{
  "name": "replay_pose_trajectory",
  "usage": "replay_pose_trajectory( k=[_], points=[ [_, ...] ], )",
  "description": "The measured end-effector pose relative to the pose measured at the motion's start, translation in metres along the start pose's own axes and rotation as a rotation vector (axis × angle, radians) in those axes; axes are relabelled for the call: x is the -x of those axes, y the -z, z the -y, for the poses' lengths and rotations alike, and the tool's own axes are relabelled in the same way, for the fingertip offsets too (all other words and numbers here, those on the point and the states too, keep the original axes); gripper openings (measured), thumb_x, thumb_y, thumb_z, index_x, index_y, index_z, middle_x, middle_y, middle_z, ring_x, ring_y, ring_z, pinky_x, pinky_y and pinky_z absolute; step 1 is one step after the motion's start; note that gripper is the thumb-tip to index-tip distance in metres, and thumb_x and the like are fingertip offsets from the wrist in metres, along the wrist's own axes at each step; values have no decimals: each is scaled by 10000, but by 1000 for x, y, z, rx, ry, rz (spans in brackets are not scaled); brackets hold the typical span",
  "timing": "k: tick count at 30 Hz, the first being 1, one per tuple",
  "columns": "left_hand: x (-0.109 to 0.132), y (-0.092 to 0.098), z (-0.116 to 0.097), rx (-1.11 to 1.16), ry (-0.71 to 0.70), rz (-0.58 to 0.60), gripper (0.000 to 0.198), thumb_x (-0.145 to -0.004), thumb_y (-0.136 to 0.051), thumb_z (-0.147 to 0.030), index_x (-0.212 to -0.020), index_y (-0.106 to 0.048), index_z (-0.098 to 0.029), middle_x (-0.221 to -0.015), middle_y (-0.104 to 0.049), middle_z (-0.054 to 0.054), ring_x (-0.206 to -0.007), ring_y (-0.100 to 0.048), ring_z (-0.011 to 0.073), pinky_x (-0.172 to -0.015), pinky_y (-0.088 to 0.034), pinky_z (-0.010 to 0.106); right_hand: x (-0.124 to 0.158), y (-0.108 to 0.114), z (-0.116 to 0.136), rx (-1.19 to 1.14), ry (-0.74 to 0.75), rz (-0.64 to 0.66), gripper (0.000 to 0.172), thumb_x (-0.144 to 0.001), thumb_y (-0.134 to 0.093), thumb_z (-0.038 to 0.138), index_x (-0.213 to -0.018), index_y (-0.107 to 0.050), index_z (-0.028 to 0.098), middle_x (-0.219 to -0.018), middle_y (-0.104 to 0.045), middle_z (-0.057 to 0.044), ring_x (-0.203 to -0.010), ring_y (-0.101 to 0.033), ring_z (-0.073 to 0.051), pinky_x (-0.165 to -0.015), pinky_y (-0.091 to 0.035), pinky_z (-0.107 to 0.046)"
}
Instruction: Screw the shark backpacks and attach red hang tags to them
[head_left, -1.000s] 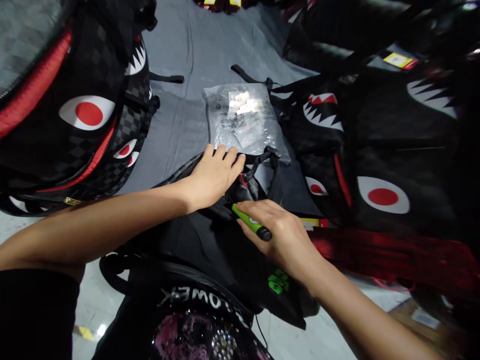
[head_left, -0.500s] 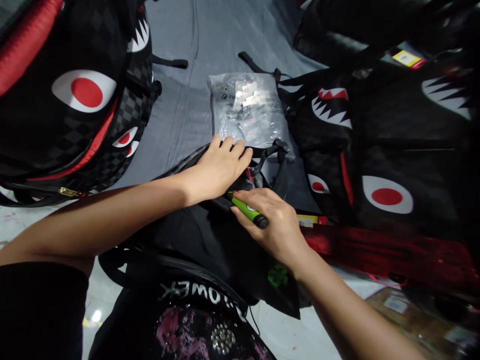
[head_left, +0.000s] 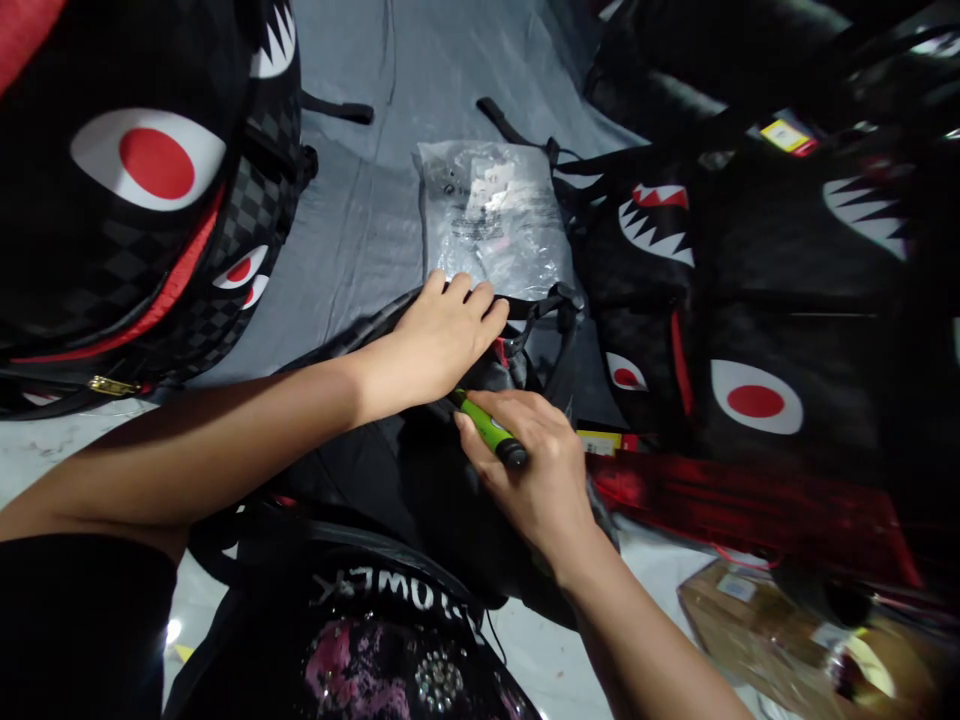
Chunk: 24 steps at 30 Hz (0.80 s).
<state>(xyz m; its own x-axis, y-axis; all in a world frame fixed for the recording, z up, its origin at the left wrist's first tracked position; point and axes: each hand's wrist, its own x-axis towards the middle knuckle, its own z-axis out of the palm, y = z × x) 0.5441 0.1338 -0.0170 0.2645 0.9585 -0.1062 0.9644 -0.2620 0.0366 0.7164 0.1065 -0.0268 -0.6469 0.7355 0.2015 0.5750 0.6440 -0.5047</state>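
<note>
A black backpack [head_left: 375, 450] lies across the middle, partly hidden by my arms. My left hand [head_left: 450, 330] rests on its upper edge, palm down with the fingers stretched. Just below and to the right, my right hand [head_left: 532, 460] is closed around a green, pen-shaped tool with a black end [head_left: 487, 428]. The tool's far tip points up-left at the bag beneath my left hand and is hard to make out. Beside my fingers are black straps [head_left: 551, 305] and a bit of red on the bag.
Behind lies a clear plastic package [head_left: 495, 215] on grey cloth [head_left: 345, 200]. A black backpack with red-and-white eyes [head_left: 157, 160] stands left; similar bags [head_left: 795, 340] stand right. A dark red, shiny strip [head_left: 742, 500] lies below them, near a taped cardboard box [head_left: 720, 620].
The right hand and the green tool have shifted slightly down and left in view. My left hand stays on the bag. The view has moved a little, bringing more of the box into sight.
</note>
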Motion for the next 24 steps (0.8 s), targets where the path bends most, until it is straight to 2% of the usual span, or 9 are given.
replay_pose_trajectory(
  k=[6,9,15,19,21,24],
  points=[
    [0,1,0,8,14,5,737,-852,-586,-408,-1487,-278,-196,-1454,-405,141,-1297,-352,357,-1056,-237,480,1,-3,2,-15,-8,-35,171,-891,-583,290,-986,-682,188,-945,-729,-64,-892,-657,-224,-815,-501,-375],
    [0,2,1,10,21,9,740,-851,-585,-417,-1491,-273,-216,-1461,-404,127,-1303,-343,357,-1057,-234,475,1,-4,3,48,-49,-51,169,-881,-597,317,-972,-686,206,-921,-731,-62,-861,-663,-235,-797,-492,-387],
    [2,2,0,1,17,0,712,-858,-578,-389,-1482,-292,-197,-1459,-406,134,-1287,-365,338,-1043,-254,452,0,-7,5,21,-59,-73,163,-879,-594,311,-959,-690,207,-926,-734,-63,-861,-674,-238,-798,-498,-393],
    [1,2,0,0,19,11,769,-837,-612,-412,-1492,-261,-217,-1480,-377,136,-1299,-353,345,-1049,-254,464,0,-6,2,-60,-63,-55,167,-876,-583,304,-959,-696,214,-936,-741,-54,-857,-688,-224,-796,-508,-363],
    [1,8,3,3,18,46,828,-812,-641,-427,-1503,-228,-231,-1514,-326,138,-1317,-329,358,-1050,-264,474,3,-3,0,-60,-98,-33,164,-866,-589,307,-937,-704,216,-910,-745,-48,-814,-697,-221,-765,-511,-351],
    [5,25,12,9,54,162,970,-738,-716,-459,-1518,-175,-263,-1570,-205,136,-1349,-272,394,-1045,-300,491,9,0,1,-36,-114,-44,178,-866,-582,322,-915,-710,208,-897,-746,-54,-808,-700,-232,-759,-507,-362]
  ],
)
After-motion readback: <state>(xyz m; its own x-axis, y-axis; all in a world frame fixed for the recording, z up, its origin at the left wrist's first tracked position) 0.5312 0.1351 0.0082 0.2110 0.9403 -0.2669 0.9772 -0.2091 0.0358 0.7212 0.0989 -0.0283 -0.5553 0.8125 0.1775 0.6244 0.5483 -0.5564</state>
